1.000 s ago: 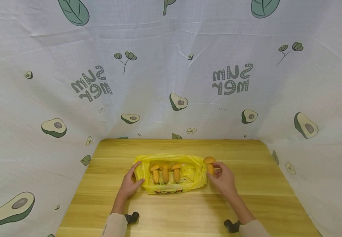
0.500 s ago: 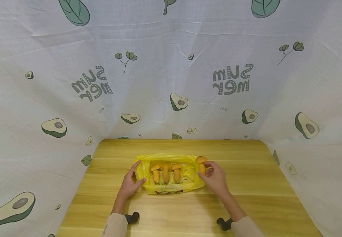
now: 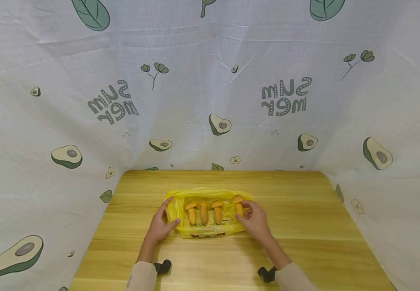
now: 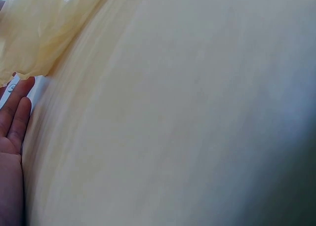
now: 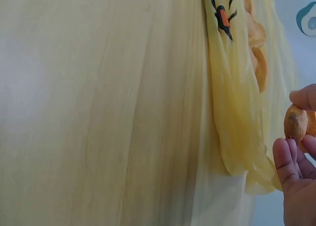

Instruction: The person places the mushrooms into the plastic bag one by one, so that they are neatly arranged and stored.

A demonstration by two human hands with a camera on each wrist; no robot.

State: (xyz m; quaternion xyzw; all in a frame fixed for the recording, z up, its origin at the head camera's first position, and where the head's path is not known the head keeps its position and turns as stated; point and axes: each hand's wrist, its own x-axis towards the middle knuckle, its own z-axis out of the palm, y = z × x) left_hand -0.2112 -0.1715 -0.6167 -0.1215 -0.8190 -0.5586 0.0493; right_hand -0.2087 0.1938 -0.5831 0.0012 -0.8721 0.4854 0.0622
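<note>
A yellow plastic bag (image 3: 204, 232) lies on its base with its mouth wide. Three orange-yellow toy mushrooms (image 3: 203, 213) stand in a row inside, caps toward the far side. At the bag's left end my left hand (image 3: 157, 227) holds the rim, thumb and index finger spread; its lower fingers (image 4: 20, 120) look straight in the left wrist view. My right hand (image 3: 258, 223) pinches another mushroom (image 3: 237, 199) by its stem between thumb and fingers, over the bag's right end. In the right wrist view the stem's end (image 5: 295, 123) faces the camera.
The wooden table (image 3: 210, 262) extends around the bag. A white cloth (image 3: 180, 101) printed with avocados and leaves hangs behind and on both sides. Black wrist mounts (image 3: 162, 267) show at both sleeves.
My right hand has moved left, carrying its mushroom from beside the bag's right edge to over its opening. The left hand and the three mushrooms in the bag have stayed put.
</note>
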